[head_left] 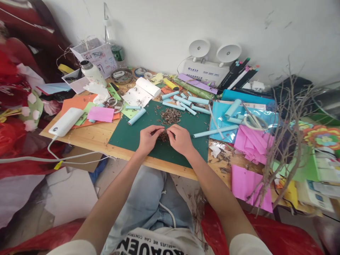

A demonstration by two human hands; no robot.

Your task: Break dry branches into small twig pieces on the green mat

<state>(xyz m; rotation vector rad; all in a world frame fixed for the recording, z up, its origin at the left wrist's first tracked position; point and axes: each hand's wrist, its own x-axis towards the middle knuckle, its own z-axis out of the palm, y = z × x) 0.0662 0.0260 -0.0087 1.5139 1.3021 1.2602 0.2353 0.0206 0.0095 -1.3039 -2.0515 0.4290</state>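
My left hand (149, 139) and my right hand (180, 139) meet near the middle of a dark green cutting mat (193, 150). Fingers and thumb of each are pinched together, just above a small heap of brown dry bits (163, 136). Whatever the fingertips hold is too small to make out. Right behind the hands lies a larger pile of the same brown shreds (170, 115). Several light blue paper tubes (183, 100) lie across the back of the mat, and one blue tube (137, 117) rests to the left of my left hand.
A white power bank (66, 122) with a cable lies at the table's left, beside a pink paper sheet (101, 114). White scissors (255, 122) and pink crepe paper (252, 143) are on the right. Bare branches (288, 141) stick up there. A twin-headed lamp (207, 69) stands by the wall.
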